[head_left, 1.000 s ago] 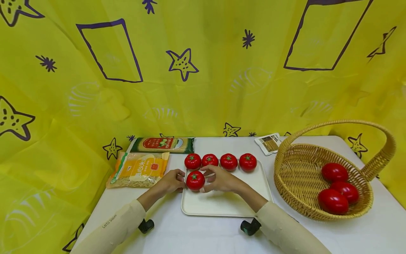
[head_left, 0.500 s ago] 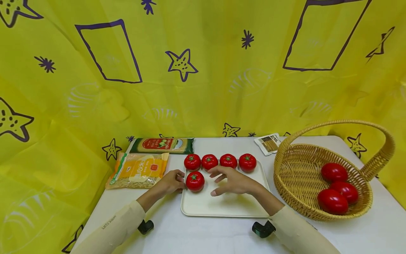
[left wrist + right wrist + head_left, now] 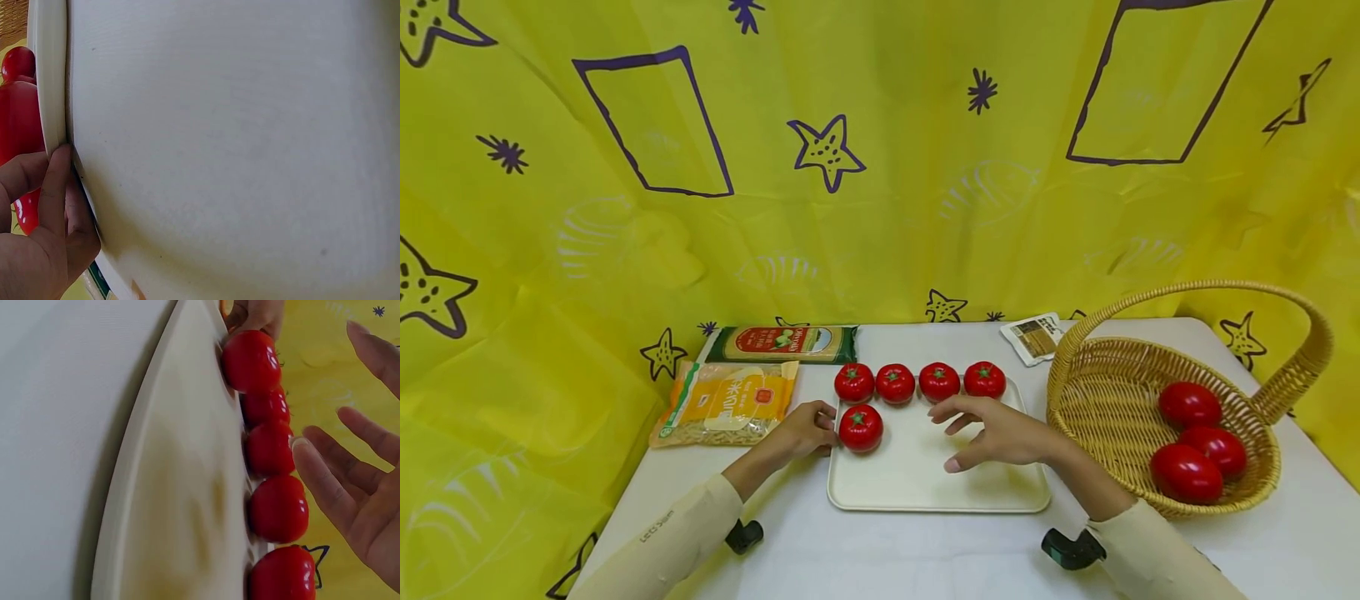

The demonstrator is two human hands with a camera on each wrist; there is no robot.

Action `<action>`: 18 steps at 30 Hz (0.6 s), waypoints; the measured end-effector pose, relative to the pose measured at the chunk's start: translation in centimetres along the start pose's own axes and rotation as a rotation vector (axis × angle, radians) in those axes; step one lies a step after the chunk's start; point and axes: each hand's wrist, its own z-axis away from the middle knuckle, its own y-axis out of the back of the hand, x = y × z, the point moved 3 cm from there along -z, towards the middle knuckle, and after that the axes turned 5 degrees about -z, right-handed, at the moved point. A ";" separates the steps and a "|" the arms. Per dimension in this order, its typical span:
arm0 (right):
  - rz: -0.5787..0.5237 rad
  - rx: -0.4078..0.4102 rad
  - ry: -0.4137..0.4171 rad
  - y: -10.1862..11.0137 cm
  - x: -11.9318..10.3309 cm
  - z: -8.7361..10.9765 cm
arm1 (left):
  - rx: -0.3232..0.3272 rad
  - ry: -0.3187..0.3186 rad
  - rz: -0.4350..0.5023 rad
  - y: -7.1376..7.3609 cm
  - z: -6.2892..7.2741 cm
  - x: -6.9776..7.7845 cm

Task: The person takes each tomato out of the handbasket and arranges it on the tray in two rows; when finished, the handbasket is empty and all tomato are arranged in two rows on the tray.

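Note:
A cream tray [image 3: 917, 483] lies on the table. Several red tomatoes stand along its far edge, among them a tomato [image 3: 939, 381] near the middle of that row. One more tomato [image 3: 861, 428] sits at the tray's left side, in front of the row. At the tray's left edge, my left hand [image 3: 806, 428] pinches the rim, as the left wrist view shows with its fingers [image 3: 55, 187]. My right hand [image 3: 1003, 432] hovers over the right part of the tray, fingers spread and holding nothing; in the right wrist view its thumb [image 3: 325, 490] is apart from the tomatoes.
Right of the tray stands a wicker basket [image 3: 1093, 467] with a tall handle and 3 red, egg-shaped items [image 3: 1187, 473]. An orange food bag [image 3: 730, 404] and a green packet [image 3: 782, 343] lie left. A small white pouch [image 3: 1032, 338] is at the back.
My right hand has come away from the front tomato and moved right across the tray, its fingers spreading. My left hand and the tomatoes have stayed in place.

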 end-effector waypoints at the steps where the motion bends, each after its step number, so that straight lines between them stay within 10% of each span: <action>1: 0.003 -0.006 -0.001 0.1 0.0 0.4 | 0.000 -0.001 -0.002 0.0 0.0 0.0; 18: 0.071 0.014 -0.001 5.0 -1.1 7.0 | 0.000 -0.003 -0.012 0.0 0.0 0.0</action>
